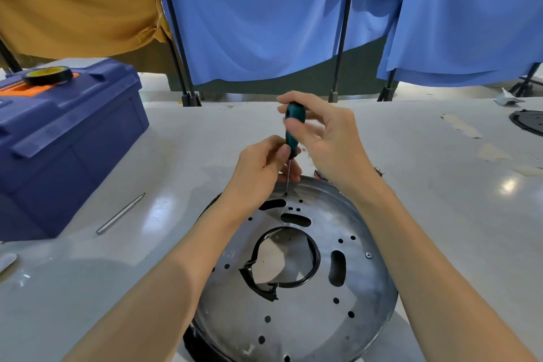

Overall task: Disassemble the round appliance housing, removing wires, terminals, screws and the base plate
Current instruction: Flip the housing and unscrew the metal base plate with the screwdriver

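Note:
A round metal base plate (296,311) with several holes and slots lies on the white table, a black ring (311,276) around its central opening. A teal-handled screwdriver (292,129) stands nearly upright, its tip in a screw hole (286,194) at the plate's far edge. My right hand (326,135) pinches the top of the handle. My left hand (261,167) grips the lower handle and shaft. One screw (368,255) sits at the plate's right side.
A blue toolbox (58,138) stands at the left with a roll of black tape (48,75) on its lid. A loose metal bit (120,213) lies beside it. Another black round part (529,122) sits at the far right. Blue curtains on black stands hang behind.

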Tool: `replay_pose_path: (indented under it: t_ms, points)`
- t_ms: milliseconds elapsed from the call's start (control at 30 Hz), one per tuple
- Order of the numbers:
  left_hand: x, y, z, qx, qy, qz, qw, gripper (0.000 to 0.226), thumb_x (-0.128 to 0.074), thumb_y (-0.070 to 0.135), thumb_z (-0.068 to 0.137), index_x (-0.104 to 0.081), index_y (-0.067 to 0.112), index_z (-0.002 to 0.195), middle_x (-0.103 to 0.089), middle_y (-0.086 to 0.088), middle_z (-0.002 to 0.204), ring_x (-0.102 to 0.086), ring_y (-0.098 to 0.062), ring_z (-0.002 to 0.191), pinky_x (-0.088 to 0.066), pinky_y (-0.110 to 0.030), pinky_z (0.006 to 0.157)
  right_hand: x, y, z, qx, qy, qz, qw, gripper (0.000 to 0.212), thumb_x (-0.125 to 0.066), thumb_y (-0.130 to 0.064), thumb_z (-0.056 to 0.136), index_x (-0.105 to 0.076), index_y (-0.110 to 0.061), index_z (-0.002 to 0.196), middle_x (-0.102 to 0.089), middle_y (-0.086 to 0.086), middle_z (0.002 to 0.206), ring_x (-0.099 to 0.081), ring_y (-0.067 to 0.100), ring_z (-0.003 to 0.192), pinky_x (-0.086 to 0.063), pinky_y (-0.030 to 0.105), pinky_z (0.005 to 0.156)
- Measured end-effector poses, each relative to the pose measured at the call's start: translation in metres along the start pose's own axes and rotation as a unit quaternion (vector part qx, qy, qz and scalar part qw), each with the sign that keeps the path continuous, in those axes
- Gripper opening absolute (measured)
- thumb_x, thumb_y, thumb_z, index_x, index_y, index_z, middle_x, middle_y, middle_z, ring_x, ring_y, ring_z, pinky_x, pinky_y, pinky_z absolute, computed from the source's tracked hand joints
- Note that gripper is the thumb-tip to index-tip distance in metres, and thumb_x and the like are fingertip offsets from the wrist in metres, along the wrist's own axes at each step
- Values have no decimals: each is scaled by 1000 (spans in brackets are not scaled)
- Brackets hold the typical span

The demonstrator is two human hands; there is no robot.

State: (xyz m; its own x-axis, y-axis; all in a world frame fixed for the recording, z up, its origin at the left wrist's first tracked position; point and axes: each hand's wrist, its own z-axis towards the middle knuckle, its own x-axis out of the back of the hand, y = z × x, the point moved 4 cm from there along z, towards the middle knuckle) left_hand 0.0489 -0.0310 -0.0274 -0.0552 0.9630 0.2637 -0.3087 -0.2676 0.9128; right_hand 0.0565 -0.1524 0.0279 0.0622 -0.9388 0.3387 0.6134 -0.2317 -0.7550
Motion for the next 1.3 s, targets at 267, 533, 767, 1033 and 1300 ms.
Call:
replay_pose_path:
  t_ms: [267, 533, 767, 1033, 1300]
  points:
    - [-1, 4, -1, -22, 1, 20, 1000, 18, -43, 20, 102, -56, 13, 92, -69, -14, 77, -68, -27, 71, -58, -36, 69, 4, 3, 1, -5, 27, -8, 1000, 45, -56, 9, 88, -63, -17, 123, -67, 1, 106, -62, 8, 90, -54, 25, 87]
    - [-1, 5, -2, -18, 17, 64, 998, 27, -60, 35, 91, -50, 12, 99, -70, -6, 73, -68, -23, 69, -57, -46, 72, 0, 5, 1, 1, 28, -35, 999, 38, -71, -24, 86, -64, -23, 122, -56, -2, 104, -56, 5, 89, -51, 22, 87]
    - [-1, 4, -3, -30, -2, 55, 998, 20, -38, 18, 103, -56, 10, 100, -70, -10, 73, -68, -25, 70, -57, -45, 72, 1, 4, 1, -3, -1, 15, 1000, 34, -51, 5, 93, -63, -15, 118, -67, 4, 105, -66, 14, 98, -54, 35, 92]
    - [0, 2, -1, -22, 14, 47, 999, 15, -54, 23, 96, -51, 11, 89, -71, -6, 70, -68, -26, 69, -57, -45, 72, 5, 4, 2, 7, 37, -8, 999, 39, -65, -1, 86, -66, -24, 118, -59, 1, 98, -57, 8, 84, -50, 17, 83]
    - [-2, 3, -1, -15, 5, 63, 998, 10, -52, 23, 98, -56, 14, 98, -71, -4, 71, -68, -24, 71, -55, -49, 74, 1, 3, 1, -4, 24, -7, 1000, 33, -72, -18, 84, -66, -25, 116, -52, 2, 110, -56, 5, 97, -50, 26, 92]
